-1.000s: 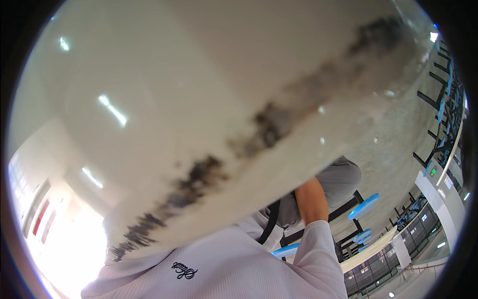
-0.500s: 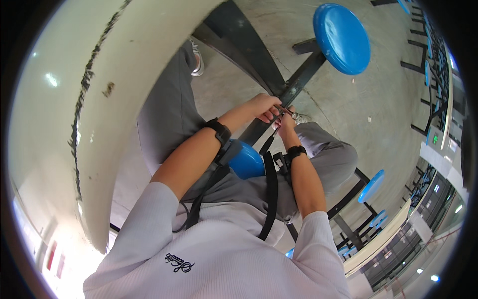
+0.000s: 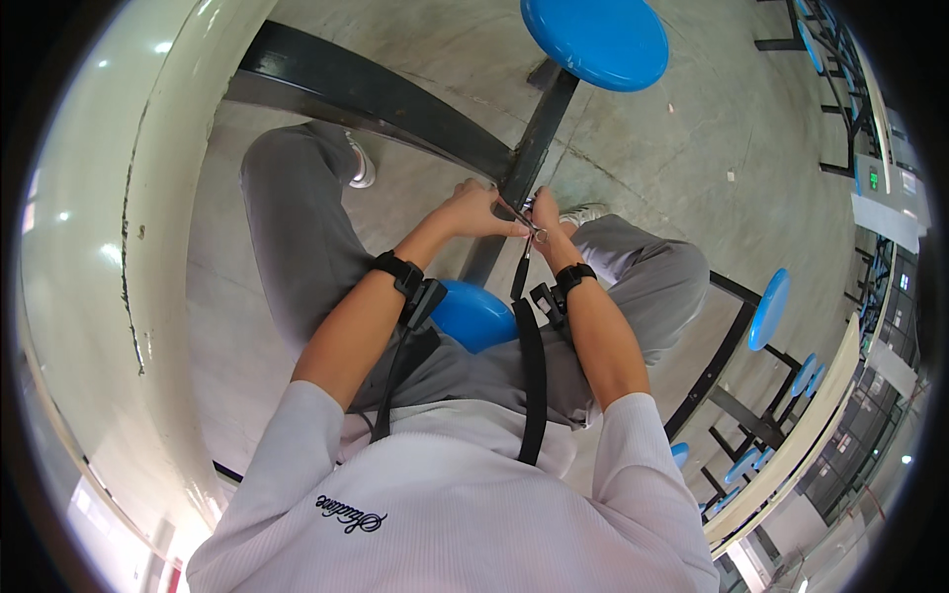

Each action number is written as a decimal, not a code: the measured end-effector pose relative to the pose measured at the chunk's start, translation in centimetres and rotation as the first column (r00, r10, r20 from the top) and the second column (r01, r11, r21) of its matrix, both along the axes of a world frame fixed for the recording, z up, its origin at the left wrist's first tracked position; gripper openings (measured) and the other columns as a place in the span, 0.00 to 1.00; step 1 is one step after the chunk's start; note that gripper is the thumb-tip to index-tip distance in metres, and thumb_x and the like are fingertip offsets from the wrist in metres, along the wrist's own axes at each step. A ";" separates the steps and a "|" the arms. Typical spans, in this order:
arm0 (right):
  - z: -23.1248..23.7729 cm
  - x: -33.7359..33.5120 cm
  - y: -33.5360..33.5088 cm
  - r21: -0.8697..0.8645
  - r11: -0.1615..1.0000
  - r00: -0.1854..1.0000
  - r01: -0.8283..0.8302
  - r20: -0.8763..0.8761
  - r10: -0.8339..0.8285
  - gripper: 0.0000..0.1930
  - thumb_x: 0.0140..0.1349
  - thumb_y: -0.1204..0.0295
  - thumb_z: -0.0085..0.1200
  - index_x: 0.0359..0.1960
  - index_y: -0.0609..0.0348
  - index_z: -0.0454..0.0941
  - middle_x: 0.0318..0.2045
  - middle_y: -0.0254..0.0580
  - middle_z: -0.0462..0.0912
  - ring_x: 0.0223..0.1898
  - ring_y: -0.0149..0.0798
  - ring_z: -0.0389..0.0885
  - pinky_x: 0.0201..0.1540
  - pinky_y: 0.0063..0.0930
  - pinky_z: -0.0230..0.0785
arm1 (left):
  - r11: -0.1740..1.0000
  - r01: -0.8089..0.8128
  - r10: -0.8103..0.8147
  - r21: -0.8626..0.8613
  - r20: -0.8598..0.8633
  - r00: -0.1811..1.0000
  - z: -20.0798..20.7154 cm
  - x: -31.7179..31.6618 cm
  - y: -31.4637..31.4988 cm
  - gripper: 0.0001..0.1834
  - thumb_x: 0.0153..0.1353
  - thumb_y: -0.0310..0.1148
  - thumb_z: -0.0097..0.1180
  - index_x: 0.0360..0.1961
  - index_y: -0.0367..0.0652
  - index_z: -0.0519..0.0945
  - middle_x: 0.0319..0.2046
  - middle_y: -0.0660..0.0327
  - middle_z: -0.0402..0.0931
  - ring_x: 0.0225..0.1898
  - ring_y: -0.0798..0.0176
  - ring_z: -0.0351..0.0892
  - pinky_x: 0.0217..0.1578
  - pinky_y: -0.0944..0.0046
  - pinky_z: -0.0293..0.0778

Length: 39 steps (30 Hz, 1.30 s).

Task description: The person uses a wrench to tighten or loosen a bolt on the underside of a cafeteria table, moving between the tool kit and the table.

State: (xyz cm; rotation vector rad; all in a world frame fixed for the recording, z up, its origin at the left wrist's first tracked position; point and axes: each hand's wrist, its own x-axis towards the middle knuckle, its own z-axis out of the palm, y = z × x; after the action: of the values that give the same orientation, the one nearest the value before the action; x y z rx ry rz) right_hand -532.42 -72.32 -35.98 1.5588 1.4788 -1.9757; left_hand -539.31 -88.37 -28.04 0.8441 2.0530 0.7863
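Note:
My left hand [image 3: 474, 211] is at the dark metal beam [image 3: 542, 133], its thumb stretched across the front. Some of its fingers are hidden. A thin dark cord [image 3: 514, 211] runs slantwise between my hands, and my left hand is closed on it. On the other side of the beam, my right hand [image 3: 549, 215] is closed around the cord's other end, beside a small metal ring [image 3: 541, 237]. Below the ring hangs a dark strap [image 3: 521, 272]. Whether the cord passes around the beam cannot be made out.
A blue round stool seat [image 3: 598, 42] tops the beam's far end; another seat [image 3: 474, 314] is between my legs. A thick dark leg [image 3: 376, 94] joins the beam from the pale table [image 3: 168, 247] at left. More stools [image 3: 769, 308] stand at right.
The view has shifted, so the table leg and beam sit further left and higher. My left hand has turned, its thumb now stretched across the beam. The metal ring now shows plainly.

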 end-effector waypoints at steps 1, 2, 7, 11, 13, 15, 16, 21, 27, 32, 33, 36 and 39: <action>0.2 -0.1 -0.3 -0.004 1.000 0.999 -0.011 0.039 0.011 0.17 0.57 0.53 0.30 0.19 0.52 0.59 0.11 0.32 0.56 0.11 0.33 0.53 0.14 0.31 0.46 | 0.999 -0.032 0.036 0.034 -0.135 0.990 -0.4 0.3 -0.2 0.40 0.35 0.62 0.62 0.40 0.38 0.77 0.38 0.43 0.75 0.43 0.51 0.74 0.44 0.63 0.68; 0.5 -0.2 -0.7 -0.008 1.000 0.997 -0.022 0.078 0.023 0.17 0.57 0.53 0.31 0.19 0.52 0.59 0.11 0.32 0.55 0.11 0.32 0.53 0.14 0.30 0.46 | 0.999 -0.028 0.032 0.025 -0.138 0.990 -0.8 0.6 -0.3 0.40 0.35 0.62 0.62 0.40 0.38 0.77 0.38 0.43 0.75 0.43 0.51 0.74 0.44 0.63 0.68; 0.4 -0.2 -0.3 -0.112 0.994 0.996 -0.008 0.089 0.018 0.18 0.57 0.53 0.32 0.19 0.52 0.59 0.11 0.32 0.55 0.12 0.32 0.54 0.15 0.29 0.47 | 0.976 -0.211 0.219 -0.062 0.323 0.921 -0.8 1.3 0.0 0.33 0.47 0.57 0.54 0.37 0.33 0.76 0.34 0.45 0.77 0.39 0.49 0.76 0.39 0.60 0.69; 0.4 0.3 0.1 -0.075 0.997 0.996 0.018 0.094 -0.011 0.18 0.57 0.53 0.33 0.18 0.52 0.59 0.11 0.32 0.56 0.12 0.31 0.55 0.16 0.28 0.47 | 0.869 -0.481 0.494 -0.112 0.198 0.846 -0.7 2.0 1.2 0.25 0.59 0.48 0.42 0.34 0.33 0.77 0.28 0.46 0.77 0.35 0.48 0.77 0.36 0.59 0.70; 0.3 0.0 -0.2 -0.085 0.996 0.996 0.014 0.087 -0.007 0.18 0.57 0.54 0.33 0.18 0.52 0.60 0.11 0.32 0.56 0.12 0.31 0.55 0.16 0.28 0.47 | 0.839 -0.538 0.544 -0.081 0.134 0.828 -2.1 1.9 0.8 0.24 0.59 0.48 0.42 0.33 0.34 0.77 0.26 0.47 0.77 0.33 0.49 0.78 0.35 0.59 0.70; 0.2 -0.1 -0.3 -0.091 0.996 0.997 0.017 0.080 -0.009 0.18 0.57 0.54 0.33 0.18 0.52 0.60 0.11 0.32 0.56 0.12 0.31 0.55 0.15 0.28 0.47 | 0.810 -0.585 0.587 -0.043 0.073 0.806 -3.3 1.7 0.3 0.23 0.58 0.47 0.42 0.32 0.35 0.77 0.24 0.49 0.77 0.31 0.49 0.78 0.35 0.60 0.70; 0.2 -0.1 -0.3 -0.100 0.995 0.997 0.008 0.076 0.000 0.18 0.57 0.54 0.33 0.18 0.53 0.60 0.11 0.32 0.56 0.12 0.31 0.55 0.16 0.28 0.48 | 0.792 -0.611 0.610 -0.006 0.076 0.789 -3.8 1.5 0.0 0.22 0.58 0.46 0.43 0.33 0.36 0.77 0.23 0.51 0.77 0.30 0.52 0.78 0.33 0.61 0.70; -0.3 0.2 -0.1 -0.084 0.996 0.998 0.009 0.065 -0.004 0.17 0.57 0.54 0.34 0.19 0.53 0.61 0.12 0.32 0.58 0.13 0.31 0.56 0.16 0.29 0.49 | 0.737 -0.674 0.664 0.042 0.141 0.734 -3.0 0.9 0.0 0.16 0.57 0.40 0.48 0.34 0.36 0.78 0.21 0.55 0.77 0.25 0.62 0.77 0.28 0.66 0.70; -0.3 0.2 0.2 -0.071 0.997 0.997 0.023 0.080 -0.018 0.18 0.57 0.54 0.35 0.19 0.54 0.61 0.13 0.33 0.60 0.13 0.32 0.58 0.17 0.30 0.51 | 0.659 -0.645 0.684 0.387 0.047 0.728 -1.3 1.4 0.5 0.10 0.55 0.30 0.52 0.35 0.37 0.79 0.23 0.58 0.78 0.24 0.67 0.77 0.28 0.70 0.70; 0.1 -0.1 -0.5 -0.050 0.999 0.998 0.018 0.063 -0.015 0.12 0.54 0.58 0.36 0.19 0.50 0.58 0.11 0.29 0.54 0.11 0.29 0.50 0.15 0.27 0.44 | 0.639 -0.686 0.730 0.349 0.006 0.684 -1.4 1.0 0.0 0.11 0.55 0.32 0.53 0.36 0.37 0.79 0.22 0.57 0.79 0.25 0.67 0.79 0.27 0.70 0.71; 0.1 -0.1 -0.5 -0.053 0.998 0.998 0.023 0.060 -0.020 0.12 0.54 0.58 0.36 0.19 0.50 0.58 0.11 0.29 0.54 0.11 0.29 0.50 0.15 0.27 0.44 | 0.644 -0.681 0.726 0.349 0.002 0.687 -1.7 0.9 0.0 0.11 0.55 0.32 0.53 0.36 0.37 0.79 0.22 0.57 0.79 0.25 0.67 0.79 0.27 0.70 0.71; -0.2 0.0 -0.3 -0.052 0.998 0.998 0.026 0.050 -0.023 0.13 0.54 0.58 0.35 0.20 0.51 0.58 0.11 0.29 0.55 0.11 0.29 0.52 0.15 0.27 0.46 | 0.672 -0.679 0.719 0.295 -0.042 0.693 -2.1 0.8 0.1 0.11 0.56 0.34 0.53 0.34 0.37 0.80 0.20 0.58 0.79 0.24 0.68 0.79 0.26 0.70 0.71; -0.7 0.4 0.2 0.018 1.000 0.998 0.003 0.069 -0.004 0.21 0.57 0.54 0.34 0.20 0.61 0.65 0.14 0.40 0.65 0.15 0.37 0.64 0.17 0.34 0.56 | 0.673 -0.669 0.706 0.315 -0.004 0.708 -2.2 1.1 0.7 0.12 0.57 0.36 0.53 0.34 0.37 0.80 0.21 0.58 0.79 0.25 0.68 0.79 0.26 0.70 0.71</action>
State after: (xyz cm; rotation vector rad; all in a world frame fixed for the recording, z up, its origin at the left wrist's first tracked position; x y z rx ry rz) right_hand -532.04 -72.08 -36.72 1.6209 1.4713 -1.8953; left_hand -538.20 -87.62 -30.28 0.2148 2.4296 1.5166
